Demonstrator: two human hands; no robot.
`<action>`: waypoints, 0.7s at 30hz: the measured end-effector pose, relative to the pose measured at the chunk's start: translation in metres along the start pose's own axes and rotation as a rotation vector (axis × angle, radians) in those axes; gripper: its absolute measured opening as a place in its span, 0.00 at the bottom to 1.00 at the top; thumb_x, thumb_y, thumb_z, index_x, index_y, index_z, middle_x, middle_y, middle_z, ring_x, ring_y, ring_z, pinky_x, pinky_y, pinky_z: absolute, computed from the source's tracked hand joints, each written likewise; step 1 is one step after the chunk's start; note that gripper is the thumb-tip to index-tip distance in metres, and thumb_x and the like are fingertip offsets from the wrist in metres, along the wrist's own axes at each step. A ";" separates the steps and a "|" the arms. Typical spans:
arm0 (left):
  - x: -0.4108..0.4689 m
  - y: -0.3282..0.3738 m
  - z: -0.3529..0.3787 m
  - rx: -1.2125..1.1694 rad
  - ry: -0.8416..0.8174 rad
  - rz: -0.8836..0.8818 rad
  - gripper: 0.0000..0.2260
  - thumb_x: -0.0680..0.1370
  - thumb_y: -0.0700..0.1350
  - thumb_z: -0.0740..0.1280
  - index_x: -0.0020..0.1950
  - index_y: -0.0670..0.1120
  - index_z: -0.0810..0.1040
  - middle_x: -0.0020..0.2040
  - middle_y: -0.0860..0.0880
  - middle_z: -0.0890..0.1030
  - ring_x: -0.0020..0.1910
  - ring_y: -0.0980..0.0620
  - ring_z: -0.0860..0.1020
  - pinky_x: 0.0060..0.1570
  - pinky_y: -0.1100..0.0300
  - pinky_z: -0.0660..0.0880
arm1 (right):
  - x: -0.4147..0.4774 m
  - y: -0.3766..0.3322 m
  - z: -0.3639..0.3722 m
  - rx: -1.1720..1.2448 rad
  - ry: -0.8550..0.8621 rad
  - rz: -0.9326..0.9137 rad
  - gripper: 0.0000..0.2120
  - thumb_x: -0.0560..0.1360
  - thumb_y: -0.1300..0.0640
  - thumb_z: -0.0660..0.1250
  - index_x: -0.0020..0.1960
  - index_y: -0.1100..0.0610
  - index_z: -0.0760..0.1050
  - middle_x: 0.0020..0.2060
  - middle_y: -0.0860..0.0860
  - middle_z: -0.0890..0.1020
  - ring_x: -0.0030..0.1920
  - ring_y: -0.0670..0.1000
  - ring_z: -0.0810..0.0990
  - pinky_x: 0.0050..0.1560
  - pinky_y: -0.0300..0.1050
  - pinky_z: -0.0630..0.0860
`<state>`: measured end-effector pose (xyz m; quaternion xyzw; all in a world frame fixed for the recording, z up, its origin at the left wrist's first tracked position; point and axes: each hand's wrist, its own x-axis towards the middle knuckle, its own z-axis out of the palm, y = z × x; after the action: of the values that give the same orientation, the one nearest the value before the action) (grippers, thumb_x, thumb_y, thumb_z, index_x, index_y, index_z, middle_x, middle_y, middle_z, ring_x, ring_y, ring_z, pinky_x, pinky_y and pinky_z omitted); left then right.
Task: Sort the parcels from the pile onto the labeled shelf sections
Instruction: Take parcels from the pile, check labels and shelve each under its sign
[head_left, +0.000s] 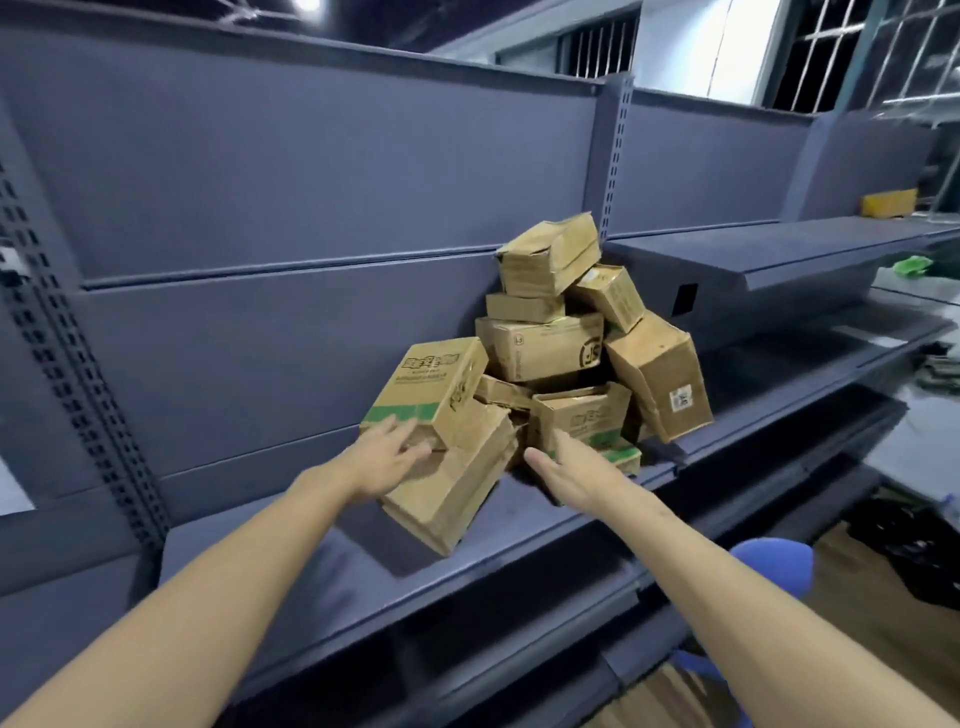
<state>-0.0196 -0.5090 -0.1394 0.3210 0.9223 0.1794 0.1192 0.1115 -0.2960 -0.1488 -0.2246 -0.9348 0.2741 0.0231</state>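
The pile of battered brown cardboard parcels (550, 353) sits heaped on the grey-blue metal shelf (311, 571), so the sorting looks barely begun, with nearly everything left to place. The left hand (387, 457) rests with spread fingers on the creased front-left box (447, 499). The right hand (563, 470) reaches flat and empty toward a small green-striped box (582, 415).

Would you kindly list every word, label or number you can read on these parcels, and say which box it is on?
"J" and a second letter I cannot make out, in a round logo: side of the middle box.
White sticker, letters too small to be sure: tilted right box.
Bold characters above a green band, too blurred to read: left box and front box.
No other text is readable.
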 end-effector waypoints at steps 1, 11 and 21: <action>0.006 -0.012 -0.002 -0.024 0.012 -0.042 0.27 0.82 0.56 0.52 0.78 0.47 0.50 0.79 0.43 0.48 0.78 0.48 0.46 0.73 0.57 0.46 | 0.013 -0.007 0.006 0.031 0.000 -0.031 0.26 0.80 0.41 0.56 0.68 0.59 0.66 0.65 0.60 0.74 0.62 0.60 0.74 0.60 0.52 0.73; 0.082 -0.089 -0.009 -0.446 0.145 -0.163 0.27 0.82 0.53 0.56 0.79 0.50 0.50 0.78 0.48 0.54 0.76 0.50 0.56 0.71 0.56 0.54 | 0.124 -0.078 0.064 0.263 0.181 -0.082 0.33 0.71 0.32 0.51 0.71 0.47 0.61 0.66 0.54 0.72 0.67 0.59 0.70 0.66 0.62 0.66; 0.122 -0.092 0.009 -0.662 0.204 -0.002 0.18 0.82 0.43 0.58 0.73 0.49 0.66 0.63 0.58 0.74 0.64 0.58 0.72 0.66 0.62 0.68 | 0.152 -0.092 0.090 0.303 0.231 -0.097 0.30 0.77 0.50 0.61 0.76 0.53 0.55 0.68 0.57 0.69 0.69 0.58 0.65 0.69 0.52 0.63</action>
<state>-0.1606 -0.4964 -0.1976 0.2443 0.8216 0.4999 0.1240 -0.0773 -0.3441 -0.1896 -0.2030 -0.8837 0.3828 0.1770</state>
